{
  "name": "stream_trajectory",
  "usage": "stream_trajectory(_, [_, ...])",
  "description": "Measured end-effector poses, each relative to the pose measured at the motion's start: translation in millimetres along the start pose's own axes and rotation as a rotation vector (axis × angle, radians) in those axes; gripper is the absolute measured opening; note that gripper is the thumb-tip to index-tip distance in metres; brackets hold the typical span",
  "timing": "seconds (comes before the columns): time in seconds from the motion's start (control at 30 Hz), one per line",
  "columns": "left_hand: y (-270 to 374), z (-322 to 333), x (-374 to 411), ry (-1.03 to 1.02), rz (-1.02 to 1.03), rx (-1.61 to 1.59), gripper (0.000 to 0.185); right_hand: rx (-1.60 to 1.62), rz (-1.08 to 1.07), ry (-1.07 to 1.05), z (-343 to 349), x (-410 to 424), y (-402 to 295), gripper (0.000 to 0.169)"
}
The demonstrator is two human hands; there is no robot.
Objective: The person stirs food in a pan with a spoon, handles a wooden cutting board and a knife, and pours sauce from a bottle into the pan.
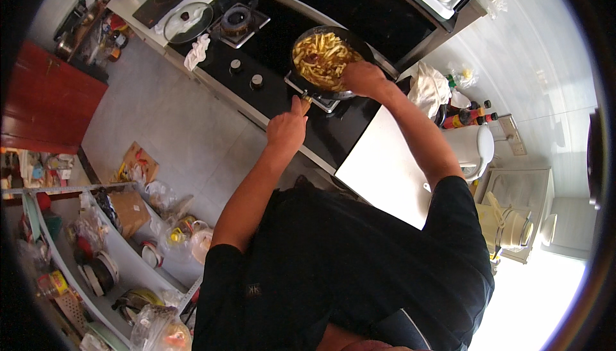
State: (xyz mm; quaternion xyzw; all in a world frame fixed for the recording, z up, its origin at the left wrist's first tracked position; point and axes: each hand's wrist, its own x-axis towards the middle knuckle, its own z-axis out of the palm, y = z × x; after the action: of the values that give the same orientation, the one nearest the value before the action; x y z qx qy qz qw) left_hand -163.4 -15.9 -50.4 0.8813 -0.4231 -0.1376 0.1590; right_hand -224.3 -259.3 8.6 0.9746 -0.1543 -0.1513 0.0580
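Note:
A dark wok (pixel 364 49) stands on the right burner of the black glass gas hob (pixel 284 105). In it lie yellowish food strips (pixel 320 60) in brown sauce, with a darker reddish-brown lump at the middle left. My left hand (pixel 287 129) is closed around the wok's wooden handle (pixel 306 104), its index finger stretched along it. Over the wok's near right side is my right hand (pixel 363 79), fingers curled down at the food. Whatever its fingers may hold is hidden beneath the hand.
Left of the wok is a second burner (pixel 236 21). A glass lid (pixel 187 22) and a white cloth (pixel 198 52) lie by it. Sauce bottles (pixel 464 117) and a white electric kettle (pixel 474 151) stand right of the white worktop (pixel 385 168). Cluttered shelves (pixel 130 264) rise at lower left.

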Motion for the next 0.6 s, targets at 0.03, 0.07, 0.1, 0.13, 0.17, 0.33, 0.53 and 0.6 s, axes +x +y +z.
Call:
stream_trajectory(0.03, [0,1,0,0.009,0.006,0.000,0.063,-0.036,0.008,-0.004,-12,-7,0,0.020])
stream_trajectory(0.07, [-1,3,-1,0.012,0.007,0.011,0.063,-0.079,0.062,-0.025,-18,-10,4,0.020])
stream_trajectory(0.1, [-1,3,-1,0.017,0.010,0.022,0.063,-0.084,0.056,-0.022,-26,-14,12,0.021])
stream_trajectory(0.13, [-1,3,-1,0.021,0.015,0.032,0.063,-0.089,0.052,-0.020,-36,-18,22,0.023])
stream_trajectory(0.17, [-1,3,-2,0.011,0.009,0.027,0.063,-0.094,0.047,-0.018,-45,-23,31,0.024])
stream_trajectory(0.33, [0,0,-1,-0.029,-0.007,0.033,0.062,-0.128,0.031,0.064,-93,-53,62,0.027])
stream_trajectory(0.53, [1,-3,0,-0.029,-0.023,0.008,0.062,-0.114,0.055,-0.055,-79,-63,68,0.027])
stream_trajectory(0.6, [-1,0,0,-0.006,-0.012,0.002,0.062,-0.072,0.043,-0.072,-53,-61,70,0.027])
